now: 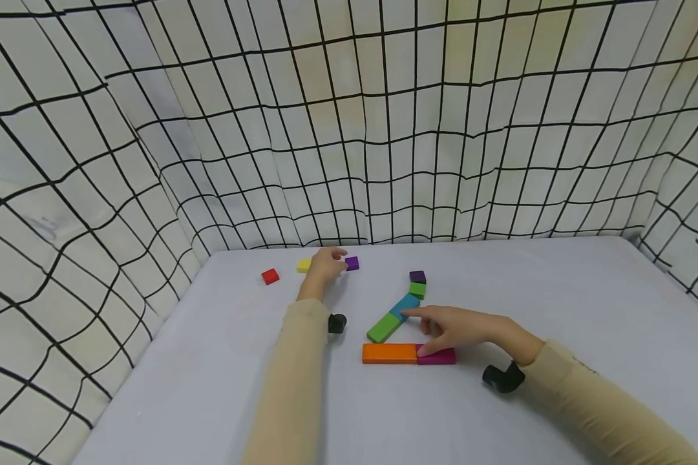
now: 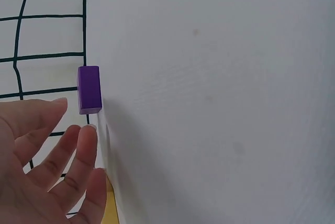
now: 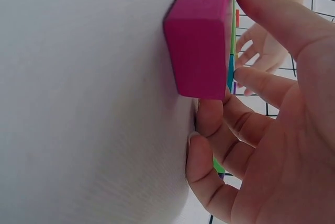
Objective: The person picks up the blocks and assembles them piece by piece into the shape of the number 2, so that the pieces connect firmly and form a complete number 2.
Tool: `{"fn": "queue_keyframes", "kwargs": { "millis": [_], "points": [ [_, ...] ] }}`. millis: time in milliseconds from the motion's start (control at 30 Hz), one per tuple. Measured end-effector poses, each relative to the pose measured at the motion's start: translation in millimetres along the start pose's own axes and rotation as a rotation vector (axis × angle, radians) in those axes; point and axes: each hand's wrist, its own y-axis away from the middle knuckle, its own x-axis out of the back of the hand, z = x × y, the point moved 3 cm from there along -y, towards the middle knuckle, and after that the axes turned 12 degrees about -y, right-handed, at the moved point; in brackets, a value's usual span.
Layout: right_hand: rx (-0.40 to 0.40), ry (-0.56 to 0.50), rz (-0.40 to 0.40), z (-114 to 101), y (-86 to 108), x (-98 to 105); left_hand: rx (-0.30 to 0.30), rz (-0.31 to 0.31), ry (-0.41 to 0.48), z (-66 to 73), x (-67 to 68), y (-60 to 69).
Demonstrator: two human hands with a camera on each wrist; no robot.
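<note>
The left hand (image 1: 326,265) is at the far side of the table beside a purple block (image 1: 351,263). In the left wrist view its thumb and fingers are spread, with a gap to the purple block (image 2: 89,90). The right hand (image 1: 456,328) has its index fingertip on a blue block (image 1: 404,305) and its thumb at a magenta block (image 1: 437,356). An orange block (image 1: 389,353) lies end to end with the magenta one. A green block (image 1: 384,327) adjoins the blue one, with a small green block (image 1: 417,290) and dark purple block (image 1: 417,276) beyond.
A red block (image 1: 270,276) lies at the far left, and a yellow block (image 1: 304,265) sits beside the left hand, partly hidden. A black net (image 1: 390,161) rises behind and beside the white table (image 1: 180,387).
</note>
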Motion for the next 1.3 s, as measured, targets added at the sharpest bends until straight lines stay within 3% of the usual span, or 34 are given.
{"fn": "queue_keyframes", "kwargs": {
  "millis": [267,700,1300],
  "points": [
    [-0.005,-0.013,-0.003,4,-4.4,-7,0.083,-0.026,0.025,-4.0,-6.6,3.1],
    [-0.031,-0.013,0.009,-3,-2.9,-5,0.081,0.001,-0.063,1.7,-8.6,-1.1],
    [-0.025,-0.015,0.012,-3,1.0,-1,0.073,-0.005,-0.039,3.9,-9.7,-0.9]
  ]
}}
